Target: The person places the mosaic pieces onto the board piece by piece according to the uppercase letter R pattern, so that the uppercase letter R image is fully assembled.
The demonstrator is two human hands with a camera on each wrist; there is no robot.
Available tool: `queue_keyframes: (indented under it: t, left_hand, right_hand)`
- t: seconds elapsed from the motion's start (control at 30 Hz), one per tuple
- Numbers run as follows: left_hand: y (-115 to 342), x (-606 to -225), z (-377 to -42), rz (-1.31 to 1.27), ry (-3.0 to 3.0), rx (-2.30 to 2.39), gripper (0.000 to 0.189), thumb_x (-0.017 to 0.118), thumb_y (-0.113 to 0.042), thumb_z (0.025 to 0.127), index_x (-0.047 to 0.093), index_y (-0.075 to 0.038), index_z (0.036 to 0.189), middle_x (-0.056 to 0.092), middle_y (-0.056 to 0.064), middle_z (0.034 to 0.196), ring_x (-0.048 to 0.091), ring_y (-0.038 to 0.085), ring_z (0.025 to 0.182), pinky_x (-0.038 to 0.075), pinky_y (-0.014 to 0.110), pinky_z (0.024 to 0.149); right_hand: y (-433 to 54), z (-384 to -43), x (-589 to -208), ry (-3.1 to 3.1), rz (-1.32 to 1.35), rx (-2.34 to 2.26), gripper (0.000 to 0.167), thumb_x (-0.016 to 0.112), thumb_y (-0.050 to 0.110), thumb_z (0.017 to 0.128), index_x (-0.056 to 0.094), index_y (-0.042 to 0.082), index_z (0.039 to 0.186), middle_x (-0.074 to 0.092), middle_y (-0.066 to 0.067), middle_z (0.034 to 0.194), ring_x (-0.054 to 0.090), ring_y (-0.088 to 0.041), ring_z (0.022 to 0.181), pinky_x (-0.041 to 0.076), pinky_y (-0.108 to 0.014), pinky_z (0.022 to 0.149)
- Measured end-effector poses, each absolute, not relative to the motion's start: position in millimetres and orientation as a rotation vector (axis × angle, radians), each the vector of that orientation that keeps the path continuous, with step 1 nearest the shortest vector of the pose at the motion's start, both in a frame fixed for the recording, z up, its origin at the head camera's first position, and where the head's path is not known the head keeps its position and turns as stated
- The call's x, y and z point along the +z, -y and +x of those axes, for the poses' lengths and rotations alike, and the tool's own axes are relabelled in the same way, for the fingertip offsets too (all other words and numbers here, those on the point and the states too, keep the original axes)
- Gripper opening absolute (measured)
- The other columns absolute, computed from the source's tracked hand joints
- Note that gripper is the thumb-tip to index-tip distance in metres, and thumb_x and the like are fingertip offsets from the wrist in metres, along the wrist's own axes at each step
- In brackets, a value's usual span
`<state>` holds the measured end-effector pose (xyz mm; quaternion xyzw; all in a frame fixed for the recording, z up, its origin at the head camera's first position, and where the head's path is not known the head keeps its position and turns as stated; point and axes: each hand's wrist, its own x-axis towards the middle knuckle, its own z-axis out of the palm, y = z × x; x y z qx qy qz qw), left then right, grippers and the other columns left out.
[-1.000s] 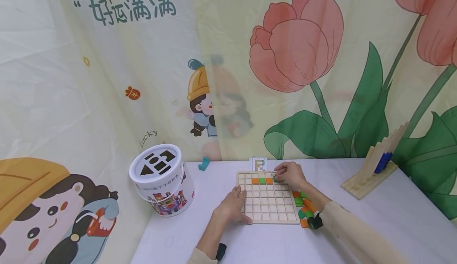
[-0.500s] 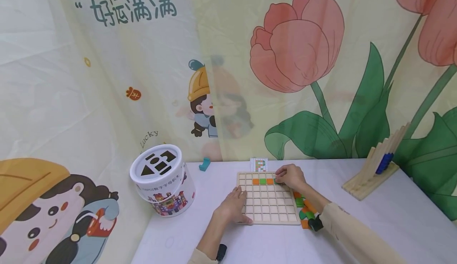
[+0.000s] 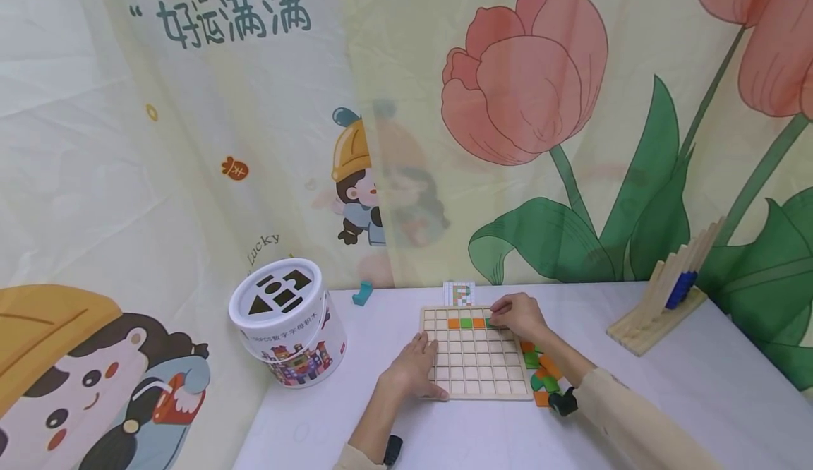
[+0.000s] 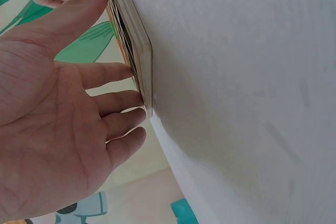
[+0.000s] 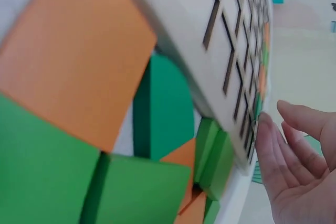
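Note:
A wooden grid board (image 3: 478, 359) lies on the white table. One upper row holds orange and green tiles (image 3: 466, 324) side by side. My left hand (image 3: 411, 368) rests along the board's left edge, fingers extended against its side and thumb near the front corner. At the right end of that row, my right hand (image 3: 519, 315) touches a dark green tile (image 5: 258, 103) with a fingertip. The tile sits in the grid, partly hidden by the fingers. In the right wrist view the thumb stands a little apart from the fingers, with nothing visible between them.
Loose orange and green pieces (image 3: 545, 375) are heaped against the board's right side. A small pattern card (image 3: 459, 293) lies behind the board. A white bucket (image 3: 288, 322) stands left, with a teal block (image 3: 363, 293) beside it. A wooden stand (image 3: 667, 297) is at the right.
The dark green tile, more raised at the right fingertips a second ago, now lies lower in the row. Both hands have otherwise hardly moved.

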<state>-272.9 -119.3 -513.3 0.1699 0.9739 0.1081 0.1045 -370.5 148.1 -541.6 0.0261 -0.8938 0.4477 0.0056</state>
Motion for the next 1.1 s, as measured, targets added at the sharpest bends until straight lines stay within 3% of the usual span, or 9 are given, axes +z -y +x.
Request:
queue_keyframes:
  t: [0.53, 0.9, 1.1]
  left_hand:
    - [118, -517, -273, 0.503, -2.870, 0.325, 0.107, 0.095, -0.046, 0.071, 0.046, 0.002, 0.154, 0.036, 0.023, 0.164, 0.028, 0.036, 0.156, 0.031, 0.046, 0.125]
    - [120, -519, -275, 0.495, -2.878, 0.320, 0.109, 0.094, -0.048, 0.070, 0.046, 0.002, 0.154, 0.035, 0.023, 0.165, 0.027, 0.035, 0.157, 0.030, 0.045, 0.125]
    - [120, -516, -274, 0.498, -2.869, 0.342, 0.108, 0.095, -0.046, 0.071, 0.046, 0.002, 0.154, 0.035, 0.024, 0.165, 0.027, 0.036, 0.156, 0.030, 0.046, 0.125]
  right_hand:
    - [-181, -345, -525, 2.733, 0.137, 1.371, 0.012, 0.082, 0.008, 0.088, 0.079, 0.005, 0.098, 0.075, -0.002, 0.083, 0.070, -0.017, 0.076, 0.060, -0.027, 0.065]
    - [-195, -316, -523, 2.853, 0.147, 1.253, 0.016, 0.084, 0.006, 0.085, 0.078, 0.006, 0.100, 0.074, 0.001, 0.083, 0.068, -0.016, 0.078, 0.059, -0.030, 0.072]
    - [-196, -294, -520, 2.977, 0.196, 1.179, 0.024, 0.089, 0.005, 0.079, 0.077, 0.007, 0.099, 0.072, 0.001, 0.087, 0.065, -0.016, 0.082, 0.060, -0.032, 0.074]
